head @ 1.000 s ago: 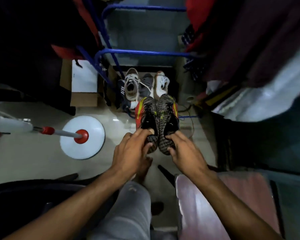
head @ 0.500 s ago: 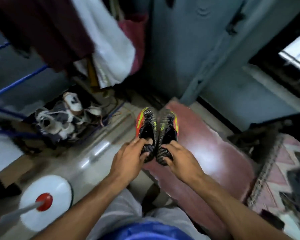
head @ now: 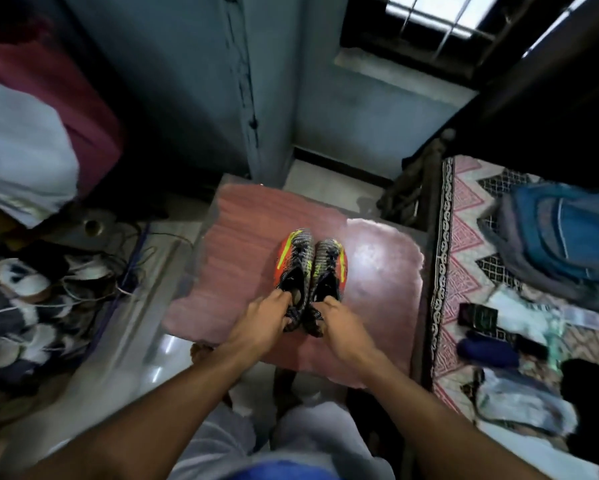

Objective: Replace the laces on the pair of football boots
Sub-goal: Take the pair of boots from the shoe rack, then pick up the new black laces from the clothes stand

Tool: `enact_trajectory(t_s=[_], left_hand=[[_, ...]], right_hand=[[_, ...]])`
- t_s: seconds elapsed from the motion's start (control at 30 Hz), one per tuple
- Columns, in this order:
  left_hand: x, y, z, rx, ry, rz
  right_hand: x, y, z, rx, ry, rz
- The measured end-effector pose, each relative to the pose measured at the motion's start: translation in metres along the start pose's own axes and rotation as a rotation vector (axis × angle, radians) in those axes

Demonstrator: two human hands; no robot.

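Head view shows your left hand (head: 261, 322) gripping the heel collar of the left grey-knit football boot with orange side and yellow stripe (head: 295, 268), fingers curled into its opening. Touching it on the right, the matching right boot (head: 329, 271) is held the same way by your right hand (head: 341, 323). Both boots sit toes-away, mid-way across the reddish wood-grain tabletop (head: 249, 216). Bare surface lies on either side; its left edge drops to the floor, and its right edge runs close to a pink patterned bed (head: 464, 244).
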State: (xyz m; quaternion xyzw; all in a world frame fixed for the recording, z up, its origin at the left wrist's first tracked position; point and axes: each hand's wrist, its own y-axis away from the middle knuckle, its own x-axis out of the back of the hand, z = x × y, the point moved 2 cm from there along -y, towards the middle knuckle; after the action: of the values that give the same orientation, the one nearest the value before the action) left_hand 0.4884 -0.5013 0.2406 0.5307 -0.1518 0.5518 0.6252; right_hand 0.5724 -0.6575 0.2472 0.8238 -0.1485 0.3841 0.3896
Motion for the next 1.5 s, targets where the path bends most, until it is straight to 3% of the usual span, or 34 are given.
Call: enact_trajectory(t_s=[0.13, 0.33, 0.43, 0.6, 0.77, 0.93, 1.17, 1.5], left_hand=[[-0.032, -0.018, -0.008, 0.009, -0.061, -0.13], [-0.067, -0.029, -0.026, 0.006, -0.054, -0.293], [-0.065, -0.028, -0.031, 0.0, 0.02, -0.279], [-0.015, -0.022, -0.034, 0.042, 0.229, -0.095], [0.057, 0.013, -0.053, 0.069, 0.297, 0.006], [0.134, 0.115, -0.112, 0.242, 0.376, 0.265], [0.2, 0.291, -0.19, 0.563, 0.286, 0.603], [0.199, 0.499, -0.266, 0.918, 0.494, 1.141]], right_hand=[[-0.033, -0.013, 0.015, 0.002, 0.054, -0.146], [-0.064, -0.025, 0.028, -0.07, -0.032, -0.234], [-0.056, -0.024, 0.028, -0.067, -0.037, -0.224], [-0.011, -0.037, 0.004, -0.049, -0.191, -0.027], [0.031, -0.057, -0.069, 0.123, -0.353, 0.087], [0.052, -0.067, -0.211, 0.431, -0.401, -0.003], [0.045, -0.031, -0.394, 0.817, -0.332, -0.137], [0.006, 0.054, -0.612, 1.299, -0.093, -0.327]])
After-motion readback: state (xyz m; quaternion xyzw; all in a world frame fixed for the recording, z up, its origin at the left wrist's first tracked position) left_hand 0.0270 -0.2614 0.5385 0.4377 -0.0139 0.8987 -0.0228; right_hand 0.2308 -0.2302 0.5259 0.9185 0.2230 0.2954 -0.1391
